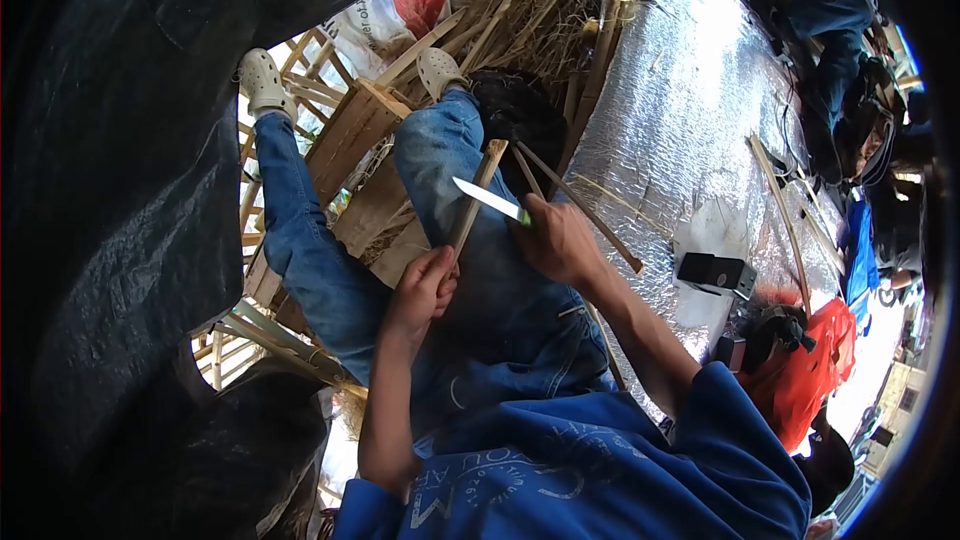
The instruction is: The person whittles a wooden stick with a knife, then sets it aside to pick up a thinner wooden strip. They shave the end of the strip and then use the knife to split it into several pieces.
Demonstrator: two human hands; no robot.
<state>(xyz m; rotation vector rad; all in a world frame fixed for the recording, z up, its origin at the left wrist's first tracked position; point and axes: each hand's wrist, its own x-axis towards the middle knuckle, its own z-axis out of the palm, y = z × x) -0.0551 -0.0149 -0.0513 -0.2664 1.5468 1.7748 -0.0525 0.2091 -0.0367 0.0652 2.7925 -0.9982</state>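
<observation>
My left hand [425,290] is wrapped round the lower end of a flat bamboo strip [478,192], which slants up and to the right over my jeans. In my right hand [562,240] is a knife [490,201] with a green handle, its pale blade lying across the strip and pointing left. The knife's handle is mostly hidden by my fingers. Just beyond the right hand, a thin dark stick [590,212] runs down to the right.
A wooden box [352,130] stands between my legs on a slatted bamboo floor. Behind it lies a heap of bamboo pieces and straw [520,15]. Silver foil sheeting [650,110] spreads on the right, with a black box-shaped device [715,273] and red cloth [815,370]. Black plastic sheeting [130,190] hangs at left.
</observation>
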